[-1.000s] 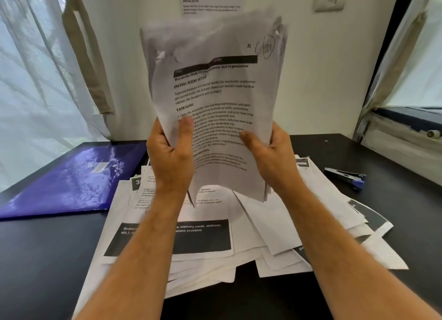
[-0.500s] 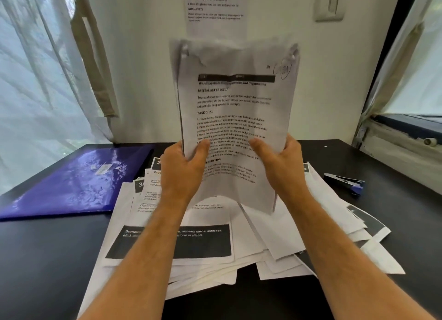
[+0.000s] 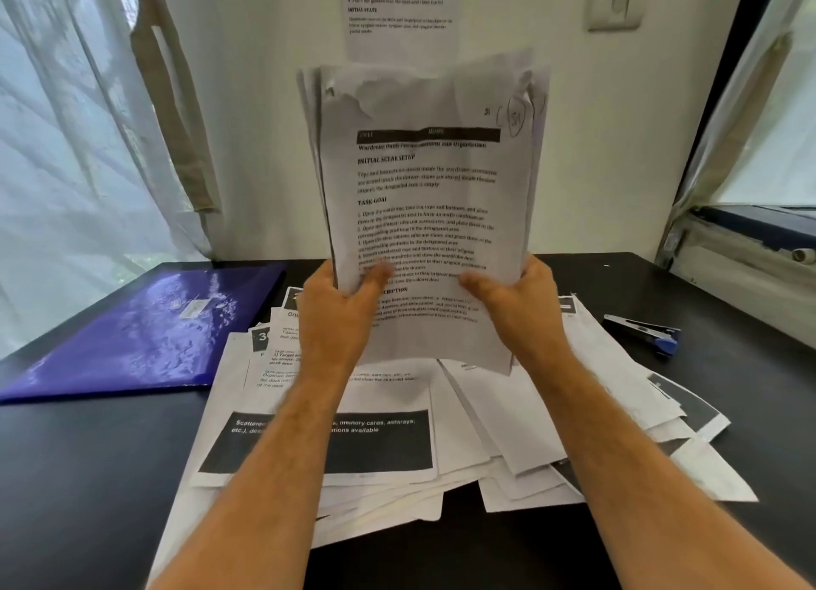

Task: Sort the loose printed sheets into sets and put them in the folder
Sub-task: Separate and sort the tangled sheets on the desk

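- your left hand [image 3: 338, 320] and right hand [image 3: 523, 313] hold a bundle of printed sheets [image 3: 426, 210] upright above the desk, one hand at each lower side edge.
- on each hand the thumb lies across the printed front page and the other fingers are curled behind the bundle (those rear fingers are hidden, so their spread cannot be told).
- compared with a second ago, the bundle stands straighter and its edges are more closely aligned; it was then tilted and fanned at the top corner.
- below your forearms, the loose pile of sheets [image 3: 335, 448] lies spread over the black desk [image 3: 88, 479], in the same place as before.
- the purple folder [image 3: 145, 333] lies flat and closed on the desk to the left, just beside the pile.
- a stapler [image 3: 642, 331] lies on the desk to the right, near the pile's far edge.
- a printed page [image 3: 399, 11] hangs on the wall behind the bundle.
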{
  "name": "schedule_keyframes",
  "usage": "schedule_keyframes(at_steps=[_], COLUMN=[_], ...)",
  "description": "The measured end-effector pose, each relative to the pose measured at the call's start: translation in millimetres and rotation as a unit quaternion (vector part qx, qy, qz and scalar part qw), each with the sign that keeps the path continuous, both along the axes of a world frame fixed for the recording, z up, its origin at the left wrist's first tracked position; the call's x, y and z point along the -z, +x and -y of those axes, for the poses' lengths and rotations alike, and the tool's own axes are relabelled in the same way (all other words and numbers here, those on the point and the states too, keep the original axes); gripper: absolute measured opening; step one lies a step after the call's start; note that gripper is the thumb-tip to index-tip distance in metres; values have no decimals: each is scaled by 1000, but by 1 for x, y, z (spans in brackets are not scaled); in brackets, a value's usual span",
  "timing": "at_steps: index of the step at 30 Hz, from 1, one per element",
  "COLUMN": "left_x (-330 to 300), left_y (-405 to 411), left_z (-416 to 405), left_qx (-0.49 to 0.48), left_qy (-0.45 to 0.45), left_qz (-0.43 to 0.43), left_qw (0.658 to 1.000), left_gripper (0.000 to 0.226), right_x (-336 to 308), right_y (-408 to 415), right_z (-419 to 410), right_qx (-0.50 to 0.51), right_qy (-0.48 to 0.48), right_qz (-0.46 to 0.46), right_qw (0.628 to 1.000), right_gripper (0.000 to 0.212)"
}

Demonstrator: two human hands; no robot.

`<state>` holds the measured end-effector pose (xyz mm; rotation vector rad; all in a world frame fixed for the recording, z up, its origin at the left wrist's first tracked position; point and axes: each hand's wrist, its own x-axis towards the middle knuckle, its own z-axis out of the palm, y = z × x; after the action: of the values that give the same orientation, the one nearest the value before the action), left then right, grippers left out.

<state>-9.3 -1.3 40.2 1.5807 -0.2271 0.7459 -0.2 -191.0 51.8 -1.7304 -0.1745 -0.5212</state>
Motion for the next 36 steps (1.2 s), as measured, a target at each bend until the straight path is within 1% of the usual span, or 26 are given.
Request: schedule_keyframes(at_steps=[2, 3, 5, 7, 9, 10, 12, 14, 15, 18, 20, 24, 26, 28, 31, 33, 36], left_x=[8, 10, 7, 2, 2, 5, 15, 20, 20, 15, 13, 12, 10, 8, 8, 11, 15], left_y=[2, 2, 0, -3, -4, -4, 0, 5, 6, 6, 5, 5, 5, 4, 7, 8, 6], left_z=[1, 1, 2, 4, 5, 5, 2, -1, -1, -2, -3, -5, -7, -9, -16, -20, -22], left_qx=[19, 22, 28, 32, 41, 45, 52, 50, 47, 38, 35, 41, 69, 107, 162, 184, 240], left_qy=[9, 2, -24, -38, -38, -31, 4, 28, 27, 10, 3, 5, -27, -62, -104, -104, -64], left_qz=[-47, -54, -36, -8, 0, -8, -37, -51, -48, -26, -20, -39, -64, -108, -193, -251, -316], left_qw=[999, 998, 999, 999, 998, 998, 998, 997, 997, 999, 999, 998, 995, 986, 962, 945, 916], left_gripper=[16, 15, 8, 4, 6, 7, 19, 29, 28, 15, 12, 10, 10, 13, 29, 38, 38], right_x=[5, 7, 5, 1, 1, 4, 11, 16, 17, 14, 14, 18, 17, 11, 3, 0, -1], right_y=[2, 2, 1, -1, 0, 1, 4, 5, 6, 6, 6, 7, 7, 6, 3, 2, 3], right_z=[1, 1, 2, 2, 1, 1, 0, 1, 1, 2, 2, 1, 4, 10, 23, 31, 37], right_qx=[-13, -19, -19, -17, -26, -33, -44, -40, -36, -28, -28, -35, -39, -60, -104, -129, -117], right_qy=[-11, -8, 4, 26, 29, 21, 4, -6, -5, 13, 17, -10, -10, 8, 53, 85, 124], right_qz=[-40, -51, -43, -15, -7, -18, -55, -72, -69, -45, -36, -59, -59, -55, -85, -112, -133], right_qw=[999, 998, 999, 999, 999, 999, 998, 997, 997, 998, 999, 998, 997, 997, 989, 982, 976], right_gripper=[42, 41, 40, 41, 42, 41, 43, 44, 44, 42, 42, 43, 37, 33, 29, 23, 19])
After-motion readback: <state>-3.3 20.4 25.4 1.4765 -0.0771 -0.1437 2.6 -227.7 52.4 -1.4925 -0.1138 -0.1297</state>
